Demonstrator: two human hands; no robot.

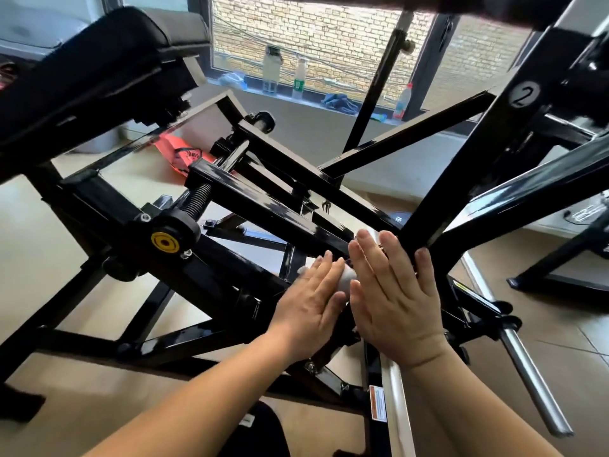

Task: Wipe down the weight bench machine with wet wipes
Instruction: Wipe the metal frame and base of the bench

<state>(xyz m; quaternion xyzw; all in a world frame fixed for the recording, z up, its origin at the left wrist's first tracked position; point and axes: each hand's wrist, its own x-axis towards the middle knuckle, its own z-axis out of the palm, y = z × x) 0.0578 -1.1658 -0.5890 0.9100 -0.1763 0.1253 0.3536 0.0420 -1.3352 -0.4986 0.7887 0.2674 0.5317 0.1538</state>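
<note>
The black steel frame of the weight bench machine (283, 206) fills the view, its padded seat (99, 61) at the upper left. My left hand (309, 311) lies flat with straight fingers on a white wet wipe (347, 280), pressing it against a low frame bar. My right hand (392, 291) is beside it, fingers straight and together, touching the frame where an upright post marked 2 (524, 94) meets the bars. Only a small part of the wipe shows between the two hands.
A yellow-capped adjustment knob (164, 242) sticks out at the left. A chrome peg (530, 377) juts out at the lower right. Bottles (272, 69) and cloths stand on the window sill. An orange bag (181, 153) lies on the tiled floor behind the frame.
</note>
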